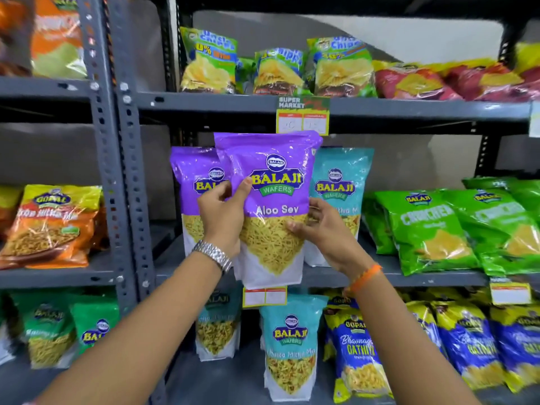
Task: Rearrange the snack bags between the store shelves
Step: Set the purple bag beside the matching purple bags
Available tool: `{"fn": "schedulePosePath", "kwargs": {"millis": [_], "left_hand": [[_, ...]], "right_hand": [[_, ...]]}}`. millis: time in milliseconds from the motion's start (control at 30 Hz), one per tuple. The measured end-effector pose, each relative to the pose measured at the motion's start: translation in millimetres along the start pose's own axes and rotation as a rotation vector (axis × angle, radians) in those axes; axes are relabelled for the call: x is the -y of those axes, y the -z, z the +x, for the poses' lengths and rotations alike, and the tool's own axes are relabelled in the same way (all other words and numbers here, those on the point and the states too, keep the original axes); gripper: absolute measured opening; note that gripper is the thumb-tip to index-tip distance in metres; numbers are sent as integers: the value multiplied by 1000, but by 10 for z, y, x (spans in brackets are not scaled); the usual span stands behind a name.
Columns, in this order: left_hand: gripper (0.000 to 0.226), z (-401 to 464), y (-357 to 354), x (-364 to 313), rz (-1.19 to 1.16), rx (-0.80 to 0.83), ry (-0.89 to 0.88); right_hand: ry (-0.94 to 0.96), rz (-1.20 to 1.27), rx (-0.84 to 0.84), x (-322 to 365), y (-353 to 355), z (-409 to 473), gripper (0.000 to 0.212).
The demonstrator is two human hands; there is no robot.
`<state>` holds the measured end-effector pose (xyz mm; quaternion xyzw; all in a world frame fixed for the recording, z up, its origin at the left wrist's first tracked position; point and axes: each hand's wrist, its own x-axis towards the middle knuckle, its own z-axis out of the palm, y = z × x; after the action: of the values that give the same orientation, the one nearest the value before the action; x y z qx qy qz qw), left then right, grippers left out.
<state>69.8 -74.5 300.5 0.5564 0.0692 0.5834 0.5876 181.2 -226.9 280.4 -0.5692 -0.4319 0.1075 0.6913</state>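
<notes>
A purple Balaji Aloo Sev bag [271, 206] is held upright in front of the middle shelf [409, 277]. My left hand [223, 217] grips its left edge, thumb on the front. My right hand [318, 229] holds its right side lower down. Behind it on the shelf stand a second purple Balaji bag [194, 182] to the left and a teal Balaji bag [340, 182] to the right.
Green bags [432, 229] lie at the right of the middle shelf. Green-yellow chip bags [277, 71] and red bags [438, 80] fill the top shelf. Below stand teal bags [289, 346] and blue-yellow Gopal bags [359, 355]. The left rack holds an orange Gopal bag [49, 226].
</notes>
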Motion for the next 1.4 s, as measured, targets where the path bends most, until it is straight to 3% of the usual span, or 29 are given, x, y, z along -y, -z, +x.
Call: {"fn": "schedulePosePath", "kwargs": {"millis": [100, 200, 333, 533, 700, 833, 967, 1067, 1133, 1267, 1400], "left_hand": [[47, 96, -107, 61, 18, -50, 36], [56, 172, -189, 182, 90, -95, 23], [43, 257, -225, 316, 139, -190, 38], [46, 252, -262, 488, 193, -248, 62], [26, 193, -304, 510, 266, -232, 15], [31, 86, -231, 540, 287, -156, 0], [72, -85, -183, 538, 248, -156, 9], [74, -247, -160, 509, 233, -221, -48], [67, -369, -145, 485, 260, -252, -143], [57, -509, -316, 490, 291, -80, -233], [81, -527, -686, 718, 492, 380, -25]], "right_hand": [[1, -37, 31, -65, 9, 236, 59], [-28, -37, 90, -205, 5, 413, 49], [-84, 18, 98, -354, -19, 566, 49], [-138, 123, 74, -482, -111, 666, 56], [-157, 102, 13, -555, -141, 743, 56], [-134, -30, -45, -665, -180, 751, 57], [-101, -159, -68, -805, -186, 717, 50], [-69, -223, -56, -577, -167, 464, 43], [-71, -227, -81, -460, -41, 313, 49], [49, -155, -372, -263, 415, 201, 41], [126, -82, -653, -184, 841, 306, 49]]}}
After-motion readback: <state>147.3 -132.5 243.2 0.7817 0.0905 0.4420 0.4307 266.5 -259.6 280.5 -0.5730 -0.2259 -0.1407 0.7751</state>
